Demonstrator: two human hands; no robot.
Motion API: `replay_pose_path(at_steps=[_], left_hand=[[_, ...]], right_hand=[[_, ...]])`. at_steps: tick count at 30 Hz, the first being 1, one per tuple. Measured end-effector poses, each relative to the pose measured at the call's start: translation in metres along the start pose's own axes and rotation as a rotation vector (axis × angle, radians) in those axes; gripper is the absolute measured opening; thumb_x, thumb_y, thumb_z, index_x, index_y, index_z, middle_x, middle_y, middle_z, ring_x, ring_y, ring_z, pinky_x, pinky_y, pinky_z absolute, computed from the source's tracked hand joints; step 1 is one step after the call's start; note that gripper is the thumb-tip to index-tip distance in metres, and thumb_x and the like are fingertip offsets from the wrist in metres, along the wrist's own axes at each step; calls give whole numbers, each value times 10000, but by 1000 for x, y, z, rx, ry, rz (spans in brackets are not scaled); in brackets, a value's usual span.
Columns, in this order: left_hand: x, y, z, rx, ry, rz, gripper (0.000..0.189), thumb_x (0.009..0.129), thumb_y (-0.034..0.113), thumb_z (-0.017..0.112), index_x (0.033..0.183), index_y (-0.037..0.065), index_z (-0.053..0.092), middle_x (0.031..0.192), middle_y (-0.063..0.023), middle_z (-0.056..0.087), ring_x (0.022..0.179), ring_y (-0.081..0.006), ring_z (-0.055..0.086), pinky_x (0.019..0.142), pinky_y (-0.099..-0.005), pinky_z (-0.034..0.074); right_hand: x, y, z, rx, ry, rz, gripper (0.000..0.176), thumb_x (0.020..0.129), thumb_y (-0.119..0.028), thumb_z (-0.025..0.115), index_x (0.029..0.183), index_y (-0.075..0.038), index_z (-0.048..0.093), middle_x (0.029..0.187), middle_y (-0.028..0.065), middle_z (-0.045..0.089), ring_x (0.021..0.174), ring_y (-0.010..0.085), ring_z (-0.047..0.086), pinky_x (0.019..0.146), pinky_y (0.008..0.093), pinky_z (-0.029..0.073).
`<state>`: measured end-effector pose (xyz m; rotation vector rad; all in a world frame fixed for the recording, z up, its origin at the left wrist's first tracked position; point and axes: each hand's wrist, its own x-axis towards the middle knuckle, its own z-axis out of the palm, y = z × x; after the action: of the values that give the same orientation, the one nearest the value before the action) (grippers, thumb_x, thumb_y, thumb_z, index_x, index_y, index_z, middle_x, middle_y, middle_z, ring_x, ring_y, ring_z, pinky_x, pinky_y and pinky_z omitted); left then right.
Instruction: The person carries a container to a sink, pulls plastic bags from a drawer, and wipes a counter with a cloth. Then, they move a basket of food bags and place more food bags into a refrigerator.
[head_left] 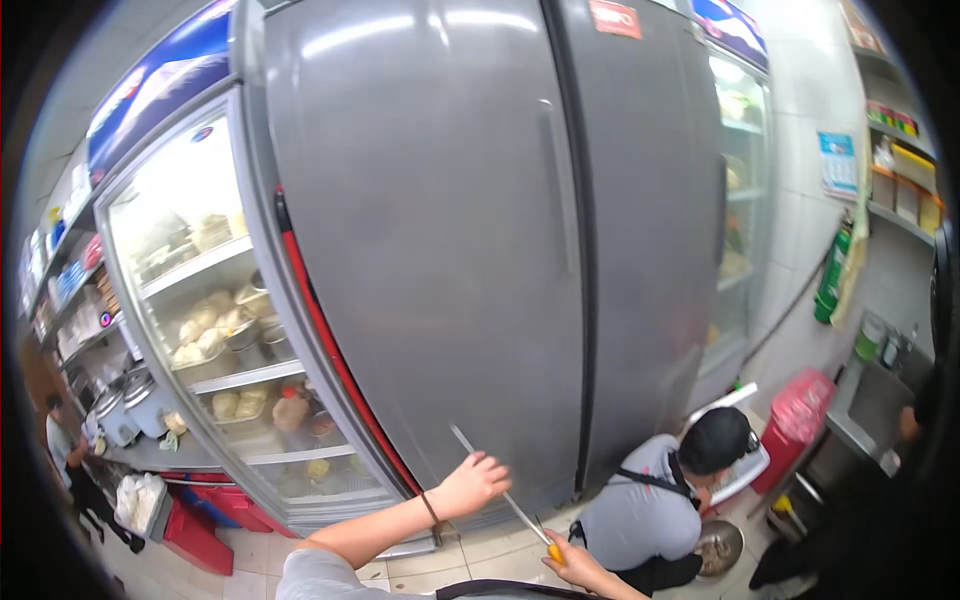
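A long thin metal rod (523,516) with a yellow handle slants up and to the left in front of the grey steel door (420,250). My right hand (580,567) is closed around its yellow handle at the bottom of the view. Further up, my left hand (465,488) has its fingers curled against the rod, which passes behind the fingertips and shows again above them. A dark band circles my left wrist. A small dark strip shows beside the yellow handle.
At left stands a glass-door fridge (245,370) holding food containers. On the right a person in a black cap (650,500) crouches by a metal bowl (718,548) and an open white cooler (745,465). A red bin (795,430) stands near the sink (880,390). Another person (70,460) is far left.
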<state>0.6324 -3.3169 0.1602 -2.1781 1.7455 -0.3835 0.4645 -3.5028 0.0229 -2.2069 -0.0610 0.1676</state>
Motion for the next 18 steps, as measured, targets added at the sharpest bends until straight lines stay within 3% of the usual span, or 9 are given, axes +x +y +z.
replay_pose_path(at_steps=[2,4,8,9,10,14,16,17,18], left_hand=[[8,-25,-28,-125,492,-159,271,710,207,633,956,107,580,1037,-57,539,1020,-238,491,902,-376,369],[10,-57,-37,-176,603,-316,381,700,213,674,1047,103,558,1171,-101,490,1081,-290,465,890,-396,380],[1,-89,-61,-160,843,-611,295,699,140,667,972,77,574,1068,-102,530,1001,-290,495,824,-396,412],[-3,-93,-65,-153,875,-651,275,695,129,670,948,71,580,1047,-102,540,980,-288,504,809,-392,418],[-8,-96,-69,-146,897,-690,254,691,119,672,923,65,585,1027,-101,550,959,-285,513,794,-387,425],[-31,-117,-93,-18,911,-750,189,695,118,668,858,53,598,968,-98,571,919,-279,529,769,-377,431],[-49,-138,-104,31,928,-778,168,699,122,664,837,48,602,963,-96,573,913,-277,529,767,-377,432],[-59,-150,-109,53,942,-786,164,700,124,663,830,44,601,955,-96,574,907,-278,530,764,-378,434],[-69,-161,-115,74,965,-803,153,703,123,660,817,41,601,941,-95,575,898,-280,530,762,-375,436]], right_hand=[[15,-2,-14,-11,98,-102,581,803,-278,594,1288,-136,310,772,226,589,765,391,588,655,405,461],[25,-3,-33,130,228,-135,571,797,-255,611,1275,-116,331,753,208,587,746,363,596,646,379,461],[56,13,-78,252,252,-194,559,800,-203,632,1259,-68,342,685,95,570,565,166,565,522,293,450],[64,14,-92,276,255,-169,518,804,-213,618,1239,-54,386,828,167,595,757,258,595,690,326,461],[70,8,-111,278,207,-100,517,800,-204,621,1232,-35,393,861,155,585,762,212,572,704,302,455],[92,-38,-182,214,313,-459,515,796,-124,598,1253,-41,376,969,109,561,734,166,549,659,265,445],[88,-81,-215,392,222,-313,530,790,-71,573,1275,-53,359,976,112,548,755,167,540,703,280,462],[89,-101,-230,387,229,-267,529,792,-52,549,1281,-34,347,1060,152,534,901,209,547,807,314,443],[114,-87,-241,169,393,-503,513,806,-49,516,1280,13,331,1184,189,481,1077,261,493,910,335,381]])
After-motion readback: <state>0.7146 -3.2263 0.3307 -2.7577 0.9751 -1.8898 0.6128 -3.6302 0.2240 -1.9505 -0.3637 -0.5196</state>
